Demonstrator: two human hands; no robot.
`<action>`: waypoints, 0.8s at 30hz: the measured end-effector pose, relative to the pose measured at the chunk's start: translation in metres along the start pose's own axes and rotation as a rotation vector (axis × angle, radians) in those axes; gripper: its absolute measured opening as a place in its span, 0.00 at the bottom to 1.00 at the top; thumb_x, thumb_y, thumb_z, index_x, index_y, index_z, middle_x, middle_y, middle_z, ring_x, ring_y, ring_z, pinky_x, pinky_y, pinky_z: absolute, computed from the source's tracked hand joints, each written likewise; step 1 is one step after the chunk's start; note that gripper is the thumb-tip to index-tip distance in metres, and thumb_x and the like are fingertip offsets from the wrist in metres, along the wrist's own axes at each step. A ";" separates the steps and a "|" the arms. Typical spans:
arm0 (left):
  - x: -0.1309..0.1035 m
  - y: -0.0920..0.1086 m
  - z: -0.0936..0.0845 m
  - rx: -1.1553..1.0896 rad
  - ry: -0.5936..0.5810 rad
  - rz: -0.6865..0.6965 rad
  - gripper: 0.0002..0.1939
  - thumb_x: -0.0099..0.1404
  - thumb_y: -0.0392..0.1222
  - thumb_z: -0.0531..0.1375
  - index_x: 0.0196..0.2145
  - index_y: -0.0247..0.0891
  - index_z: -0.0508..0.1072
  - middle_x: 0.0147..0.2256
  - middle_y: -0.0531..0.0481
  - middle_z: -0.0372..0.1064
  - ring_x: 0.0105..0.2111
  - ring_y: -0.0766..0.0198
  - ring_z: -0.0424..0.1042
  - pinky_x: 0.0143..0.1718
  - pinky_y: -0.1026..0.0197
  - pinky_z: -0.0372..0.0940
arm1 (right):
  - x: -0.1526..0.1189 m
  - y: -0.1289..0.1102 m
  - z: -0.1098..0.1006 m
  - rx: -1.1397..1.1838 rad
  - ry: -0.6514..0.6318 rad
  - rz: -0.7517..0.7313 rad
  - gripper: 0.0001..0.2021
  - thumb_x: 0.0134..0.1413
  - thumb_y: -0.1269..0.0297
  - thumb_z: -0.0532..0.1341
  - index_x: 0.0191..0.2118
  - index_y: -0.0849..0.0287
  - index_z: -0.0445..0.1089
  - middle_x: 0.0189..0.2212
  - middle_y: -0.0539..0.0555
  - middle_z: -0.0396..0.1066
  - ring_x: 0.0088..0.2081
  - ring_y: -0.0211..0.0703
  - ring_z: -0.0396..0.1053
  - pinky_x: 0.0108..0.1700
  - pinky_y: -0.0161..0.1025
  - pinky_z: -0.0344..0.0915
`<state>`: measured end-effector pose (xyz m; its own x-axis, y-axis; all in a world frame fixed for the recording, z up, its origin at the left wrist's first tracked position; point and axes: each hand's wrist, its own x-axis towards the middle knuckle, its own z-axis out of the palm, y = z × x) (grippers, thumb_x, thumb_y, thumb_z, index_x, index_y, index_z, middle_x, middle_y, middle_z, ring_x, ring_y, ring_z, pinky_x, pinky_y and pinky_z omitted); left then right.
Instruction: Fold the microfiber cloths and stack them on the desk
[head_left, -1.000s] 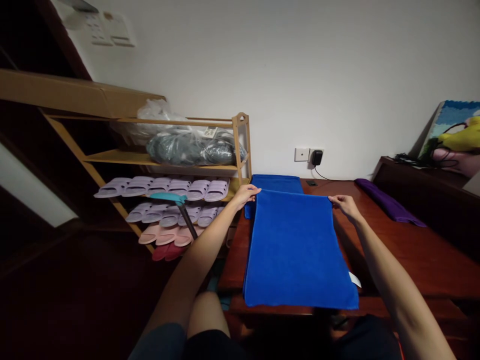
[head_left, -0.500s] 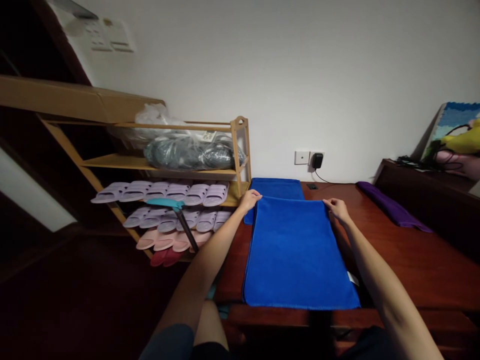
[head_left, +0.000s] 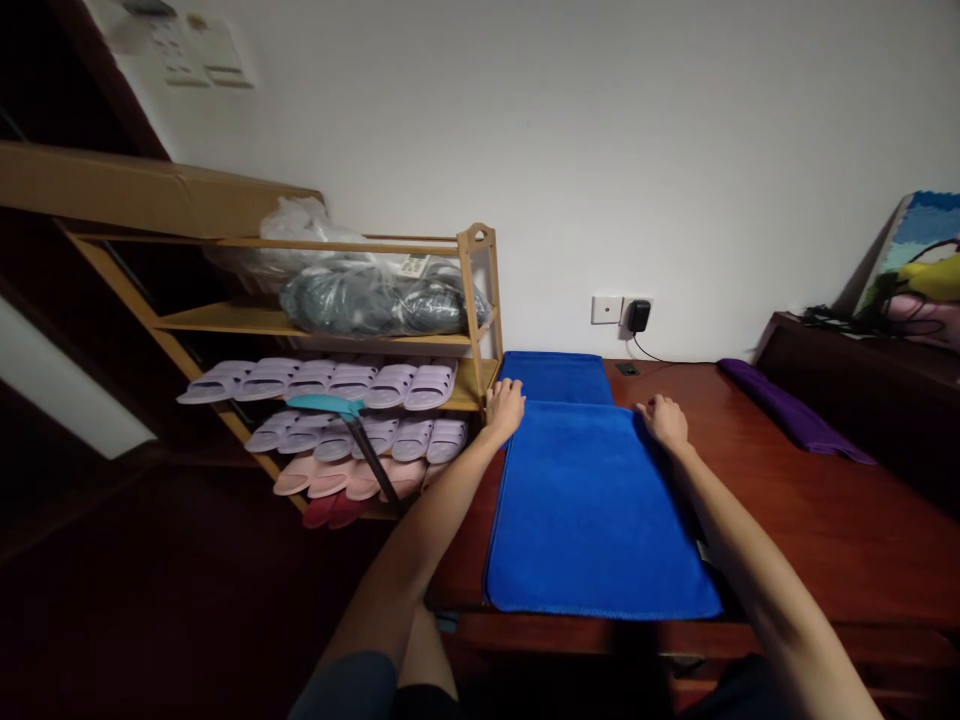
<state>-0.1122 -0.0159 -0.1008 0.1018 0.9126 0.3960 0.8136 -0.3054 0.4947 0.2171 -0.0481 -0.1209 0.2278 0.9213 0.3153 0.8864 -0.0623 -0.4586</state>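
A blue towel (head_left: 600,510) is lying spread flat on the dark wooden counter (head_left: 825,520), its near edge reaching the counter's front edge and its far edge running between the person's two hands. The left hand (head_left: 504,408) is resting at the towel's far left corner, fingers curled down onto the cloth; whether it is pinching the corner or only pressing on it cannot be told from here. The right hand (head_left: 663,420) is sitting at the far right corner in the same way, knuckles up and fingers bent over the edge, and its grip is just as hard to read. Both forearms are stretching forward from the bottom of the view, one along each side of the towel.

Just beyond the hands, a second blue towel (head_left: 559,378) is lying folded on the counter, its near edge touching or slipping under the far edge of the spread one. A small white tag (head_left: 703,552) is showing at the spread towel's right side, close under the right forearm. Well apart to the right, a purple cloth (head_left: 791,415) is lying along the counter near a raised dark ledge.

On the wall behind, a black charger (head_left: 638,315) is sitting plugged in beside a white socket plate (head_left: 604,309). To the left of the counter, a wooden shoe rack (head_left: 480,300) is holding rows of lilac slippers (head_left: 352,382) and pink slippers (head_left: 337,478), with a plastic bag (head_left: 375,297) of dark things on its upper shelf.
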 end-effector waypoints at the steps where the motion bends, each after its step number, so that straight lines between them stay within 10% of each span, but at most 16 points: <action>1: -0.005 0.007 0.001 0.014 -0.018 0.059 0.15 0.66 0.36 0.54 0.50 0.38 0.68 0.53 0.39 0.64 0.57 0.52 0.58 0.57 0.50 0.50 | -0.004 -0.010 0.001 -0.015 0.000 -0.042 0.28 0.60 0.47 0.47 0.52 0.66 0.66 0.51 0.71 0.66 0.52 0.60 0.63 0.51 0.52 0.57; 6: -0.024 0.037 0.024 0.196 -0.245 0.391 0.25 0.71 0.48 0.46 0.63 0.40 0.55 0.66 0.46 0.44 0.65 0.55 0.41 0.62 0.49 0.41 | -0.025 -0.056 0.020 -0.071 -0.211 -0.297 0.34 0.59 0.38 0.42 0.66 0.49 0.48 0.66 0.54 0.45 0.65 0.50 0.43 0.62 0.50 0.43; 13: -0.030 0.033 0.048 0.286 -0.327 0.346 0.31 0.70 0.58 0.40 0.65 0.40 0.52 0.66 0.44 0.43 0.65 0.54 0.42 0.62 0.44 0.39 | -0.041 -0.059 0.037 -0.151 -0.324 -0.285 0.37 0.56 0.34 0.37 0.67 0.47 0.45 0.68 0.54 0.38 0.67 0.51 0.32 0.62 0.57 0.37; 24: -0.055 0.020 0.024 0.269 -0.264 0.265 0.33 0.70 0.57 0.40 0.65 0.35 0.50 0.66 0.41 0.43 0.66 0.55 0.41 0.63 0.46 0.38 | -0.047 -0.035 0.027 -0.185 -0.291 -0.150 0.41 0.56 0.34 0.35 0.68 0.55 0.42 0.67 0.61 0.40 0.67 0.53 0.34 0.63 0.54 0.37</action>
<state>-0.0877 -0.0659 -0.1314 0.4405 0.8610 0.2542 0.8560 -0.4881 0.1701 0.1648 -0.0786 -0.1423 -0.0101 0.9943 0.1058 0.9651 0.0373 -0.2590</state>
